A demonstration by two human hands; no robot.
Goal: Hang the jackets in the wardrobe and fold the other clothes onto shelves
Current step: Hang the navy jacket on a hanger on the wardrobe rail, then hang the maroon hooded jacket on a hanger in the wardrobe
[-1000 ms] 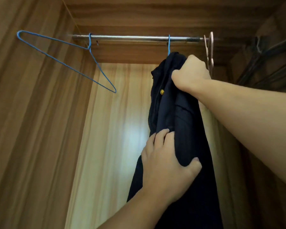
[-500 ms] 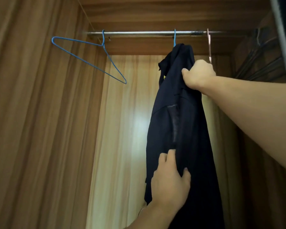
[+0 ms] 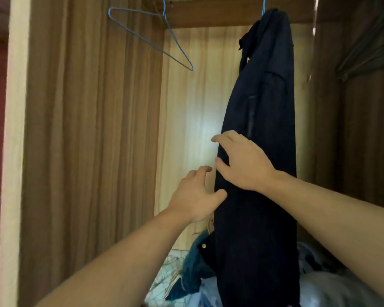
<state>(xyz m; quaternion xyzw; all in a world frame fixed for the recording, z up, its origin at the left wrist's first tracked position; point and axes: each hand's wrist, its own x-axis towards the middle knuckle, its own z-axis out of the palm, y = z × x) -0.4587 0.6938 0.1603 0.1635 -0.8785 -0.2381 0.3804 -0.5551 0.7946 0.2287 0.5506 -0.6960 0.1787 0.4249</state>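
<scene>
A dark navy jacket (image 3: 264,120) hangs from a blue wire hanger at the top of the wooden wardrobe, right of centre. My right hand (image 3: 242,162) hovers at the jacket's left edge at mid height, fingers spread and loosely bent, holding nothing. My left hand (image 3: 195,193) is just below and left of it, fingers relaxed, thumb close to the jacket's edge. An empty blue wire hanger (image 3: 151,34) hangs tilted to the left. The rail itself is cut off by the top of the view.
The wardrobe's brown side wall (image 3: 87,129) stands on the left, its pale back panel (image 3: 193,107) behind. A heap of blue and pale clothes (image 3: 193,273) lies on the wardrobe floor under the jacket. Dark hangers (image 3: 368,52) show at the upper right.
My right hand let go of the jacket's shoulder and dropped to mid height. My left hand released the jacket and moved left. The view tilted downward, showing the clothes heap.
</scene>
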